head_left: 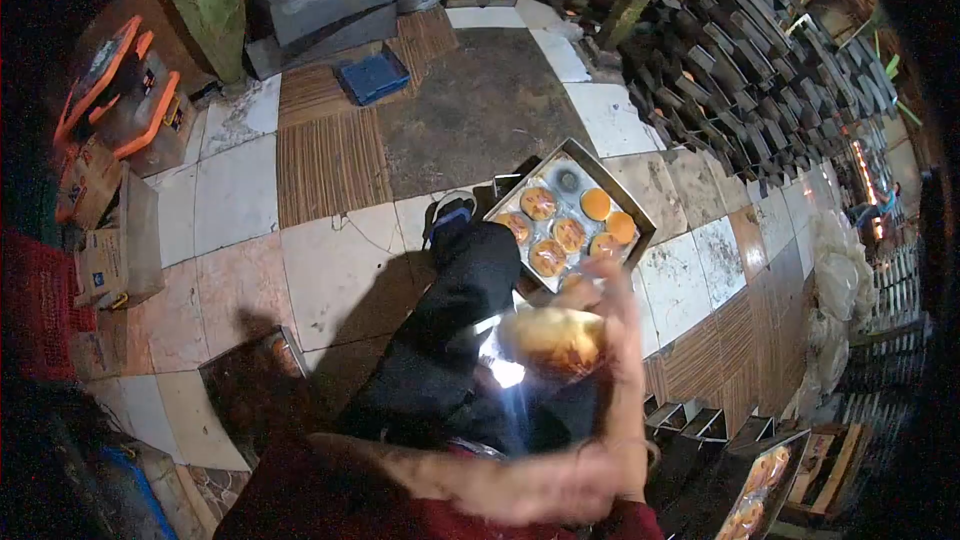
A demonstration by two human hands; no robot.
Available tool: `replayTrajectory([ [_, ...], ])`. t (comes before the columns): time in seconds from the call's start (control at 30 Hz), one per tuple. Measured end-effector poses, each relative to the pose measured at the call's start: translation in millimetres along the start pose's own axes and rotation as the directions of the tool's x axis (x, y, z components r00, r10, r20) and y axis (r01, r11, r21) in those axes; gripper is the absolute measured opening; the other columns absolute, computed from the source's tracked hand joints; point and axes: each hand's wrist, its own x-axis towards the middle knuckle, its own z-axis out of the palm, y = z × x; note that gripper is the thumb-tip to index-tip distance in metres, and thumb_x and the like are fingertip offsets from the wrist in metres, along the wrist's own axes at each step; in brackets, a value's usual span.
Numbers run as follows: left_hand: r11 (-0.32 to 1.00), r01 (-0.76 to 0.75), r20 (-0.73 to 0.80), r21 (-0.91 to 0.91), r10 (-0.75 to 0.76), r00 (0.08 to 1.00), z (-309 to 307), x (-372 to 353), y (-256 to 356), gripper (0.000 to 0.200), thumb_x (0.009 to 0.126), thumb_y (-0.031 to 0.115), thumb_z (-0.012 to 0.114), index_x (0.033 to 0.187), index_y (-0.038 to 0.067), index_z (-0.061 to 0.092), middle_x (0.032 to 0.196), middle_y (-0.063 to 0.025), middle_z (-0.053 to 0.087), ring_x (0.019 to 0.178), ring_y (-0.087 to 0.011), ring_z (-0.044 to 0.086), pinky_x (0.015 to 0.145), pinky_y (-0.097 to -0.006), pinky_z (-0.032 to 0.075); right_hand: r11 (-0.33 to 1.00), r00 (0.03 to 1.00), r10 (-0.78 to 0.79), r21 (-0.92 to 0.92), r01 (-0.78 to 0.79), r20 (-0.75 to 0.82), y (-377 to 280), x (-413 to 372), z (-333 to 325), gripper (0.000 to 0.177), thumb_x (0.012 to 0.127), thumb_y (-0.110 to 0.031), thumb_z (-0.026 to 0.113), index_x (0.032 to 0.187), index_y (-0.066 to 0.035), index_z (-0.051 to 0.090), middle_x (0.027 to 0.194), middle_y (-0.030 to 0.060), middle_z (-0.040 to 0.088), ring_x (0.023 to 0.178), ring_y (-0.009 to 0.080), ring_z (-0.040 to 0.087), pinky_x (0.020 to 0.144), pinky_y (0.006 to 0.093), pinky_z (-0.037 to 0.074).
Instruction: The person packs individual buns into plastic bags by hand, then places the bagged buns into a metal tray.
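Observation:
Blurred by motion, my right hand [612, 315] is raised at the near edge of a metal tray [641, 240]. Right beside its fingers is a golden bun in a shiny clear wrapper [560, 342]; whether the fingers grip it cannot be made out. My left hand [565, 485] lies lower, close to my right wrist, its fingers smeared. The tray holds several round buns [568, 234], some with brown marks on top, and one bare round hollow at its far end.
A blue tray [373, 77] lies on the tiled floor ahead. Orange-edged crates [150, 120], a cardboard box [103, 262] and a red crate [45, 310] stand at left. Stacked dark wood pieces [740, 70] fill the back right. Another tray of wrapped buns [757, 490] is at lower right.

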Motion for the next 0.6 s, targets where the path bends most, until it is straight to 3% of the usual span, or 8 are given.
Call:
replayTrajectory([
  [0.07,0.974,-0.095,0.233,0.208,0.045,0.972,-8,-14,17,0.056,0.085,0.024,0.055,0.131,0.007,0.028,0.117,-0.0045,0.048,0.097,-0.017,0.053,0.08,-0.0293,0.043,0.859,0.847,0.511,0.121,-0.498,-0.145,31,4,12,0.049,0.08,-0.038,0.061,0.113,-0.004,0.047,0.09,0.0151,0.061,0.086,0.0234,0.061,0.075,0.0355,0.05],
  [0.1,0.938,-0.162,0.346,0.307,0.049,0.937,-13,-21,30,0.052,0.086,0.022,0.054,0.129,0.005,0.03,0.115,-0.006,0.049,0.096,-0.018,0.054,0.08,-0.03,0.043,0.936,0.948,0.319,0.151,-0.318,0.022,78,-8,10,0.04,0.085,-0.033,0.057,0.11,-0.004,0.049,0.087,0.0135,0.062,0.082,0.0214,0.061,0.073,0.0346,0.051],
  [0.2,0.763,-0.405,0.627,0.504,-0.001,0.779,-32,-52,56,0.043,0.087,0.017,0.051,0.124,0.0,0.037,0.108,-0.0105,0.053,0.093,-0.0212,0.055,0.079,-0.032,0.043,0.806,0.834,0.178,-0.409,-0.429,-0.523,178,-55,27,0.036,0.092,-0.032,0.047,0.105,0.0,0.054,0.098,0.0091,0.057,0.087,0.014,0.053,0.078,0.0281,0.045],
  [0.23,0.678,-0.49,0.7,0.548,-0.051,0.712,-40,-64,63,0.04,0.088,0.016,0.049,0.122,-0.001,0.04,0.106,-0.012,0.054,0.092,-0.0223,0.055,0.079,-0.0327,0.044,0.923,0.77,0.149,-0.193,-0.334,-0.62,184,-64,37,0.032,0.092,-0.028,0.048,0.101,0.002,0.054,0.095,0.0083,0.057,0.085,0.014,0.053,0.077,0.0281,0.045],
  [0.27,0.541,-0.489,0.347,0.685,0.348,0.871,-50,-81,58,0.037,0.088,0.016,0.051,0.12,0.0,0.04,0.101,-0.0113,0.054,0.092,-0.021,0.054,0.08,-0.03,0.043,0.941,0.714,0.105,-0.163,-0.297,-0.693,177,-64,47,0.03,0.091,-0.026,0.05,0.1,0.002,0.053,0.093,0.0079,0.056,0.084,0.0137,0.053,0.076,0.0277,0.045],
  [0.37,0.183,0.065,-0.193,0.981,0.953,0.234,-86,-68,53,0.038,0.084,0.02,0.061,0.112,0.003,0.043,0.092,-0.0067,0.054,0.08,-0.0145,0.052,0.069,-0.0275,0.044,0.912,0.671,0.176,-0.137,-0.387,-0.72,168,-79,48,0.023,0.086,-0.019,0.057,0.093,0.003,0.06,0.089,0.0068,0.061,0.08,0.0118,0.054,0.07,0.0264,0.045],
  [0.5,-0.149,0.407,-0.062,0.901,0.885,0.462,-118,-44,45,0.022,0.081,0.022,0.062,0.086,0.001,0.054,0.079,-0.0116,0.053,0.07,-0.0198,0.052,0.064,-0.0325,0.044,0.846,0.713,0.278,-0.187,-0.499,-0.644,170,-83,40,0.016,0.087,-0.016,0.055,0.085,0.0,0.058,0.081,0.0018,0.057,0.075,0.0078,0.048,0.064,0.0229,0.041],
  [0.6,0.109,0.185,-0.18,0.977,0.882,0.435,-96,-28,52,0.017,0.082,0.015,0.059,0.077,0.0,0.055,0.072,-0.0111,0.052,0.063,-0.0219,0.052,0.059,-0.0305,0.042,0.863,0.789,0.142,-0.315,-0.394,-0.597,129,-66,49,0.011,0.088,-0.012,0.052,0.083,-0.002,0.053,0.076,-0.0012,0.051,0.07,0.0063,0.044,0.06,0.0208,0.037],
])
